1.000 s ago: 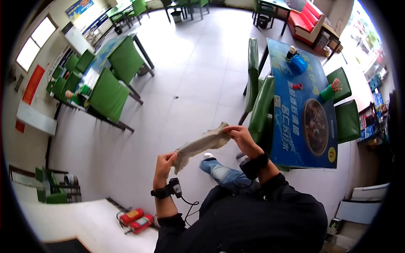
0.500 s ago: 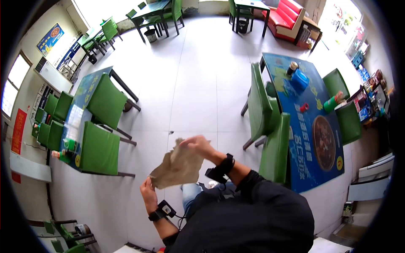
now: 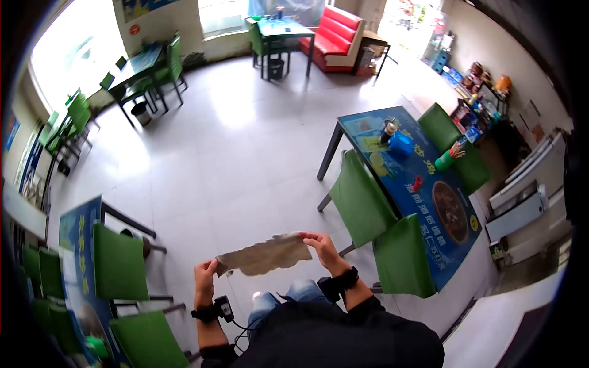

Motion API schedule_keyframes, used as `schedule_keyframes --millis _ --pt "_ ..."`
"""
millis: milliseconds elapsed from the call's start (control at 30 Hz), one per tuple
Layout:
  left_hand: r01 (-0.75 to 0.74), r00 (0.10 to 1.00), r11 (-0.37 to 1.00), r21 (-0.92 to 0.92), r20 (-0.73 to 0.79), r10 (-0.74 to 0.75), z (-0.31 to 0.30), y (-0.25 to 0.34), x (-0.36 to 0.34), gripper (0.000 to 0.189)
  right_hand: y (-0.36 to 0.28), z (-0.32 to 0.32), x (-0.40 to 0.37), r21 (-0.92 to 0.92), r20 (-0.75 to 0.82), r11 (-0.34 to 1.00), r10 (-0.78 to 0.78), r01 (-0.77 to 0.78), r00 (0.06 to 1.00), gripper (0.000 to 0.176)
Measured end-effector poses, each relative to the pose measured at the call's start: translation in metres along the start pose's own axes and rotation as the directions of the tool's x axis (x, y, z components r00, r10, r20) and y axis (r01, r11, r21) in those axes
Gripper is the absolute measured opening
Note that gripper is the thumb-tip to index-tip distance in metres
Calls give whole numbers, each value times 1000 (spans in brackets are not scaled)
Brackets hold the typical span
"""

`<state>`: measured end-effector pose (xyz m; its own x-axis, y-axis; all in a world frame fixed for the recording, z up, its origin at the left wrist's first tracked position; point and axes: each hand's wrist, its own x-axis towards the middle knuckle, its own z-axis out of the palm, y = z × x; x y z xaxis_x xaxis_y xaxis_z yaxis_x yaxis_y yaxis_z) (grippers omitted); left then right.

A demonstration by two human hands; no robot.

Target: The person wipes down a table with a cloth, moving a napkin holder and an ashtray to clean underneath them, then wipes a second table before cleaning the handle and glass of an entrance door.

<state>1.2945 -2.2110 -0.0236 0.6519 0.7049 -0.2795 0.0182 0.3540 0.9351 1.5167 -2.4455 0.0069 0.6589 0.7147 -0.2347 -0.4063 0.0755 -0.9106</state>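
Observation:
A ragged-edged, grey-brown cloth [image 3: 265, 255] is stretched between my two hands in front of my knees, above the floor. My left hand [image 3: 205, 275] pinches its left corner between thumb and fingers. At the upper right corner, my right hand [image 3: 323, 248] grips the cloth the same way. The cloth hangs as a long, uneven strip, its lower edge jagged. Both wrists carry black straps, and a small device [image 3: 224, 308] with a cable sits on the left one.
A blue-topped table [image 3: 423, 202] with green chairs [image 3: 362, 196] stands at my right, bearing bottles and a green container [image 3: 446, 161]. Another table [image 3: 73, 245] with green chairs is at the left. Farther back are a red bench [image 3: 334, 34] and more tables.
My right hand has moved out to the right and down, away from over the cloth. The cloth has gone from bunched and slanted to stretched wide. My view has turned right.

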Motion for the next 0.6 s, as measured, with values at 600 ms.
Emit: schedule_keyframes --millis 600 --pt "169 744 960 221 611 -272 228 70 365 19 -96 -98 306 140 -202 982 -99 128 974 25"
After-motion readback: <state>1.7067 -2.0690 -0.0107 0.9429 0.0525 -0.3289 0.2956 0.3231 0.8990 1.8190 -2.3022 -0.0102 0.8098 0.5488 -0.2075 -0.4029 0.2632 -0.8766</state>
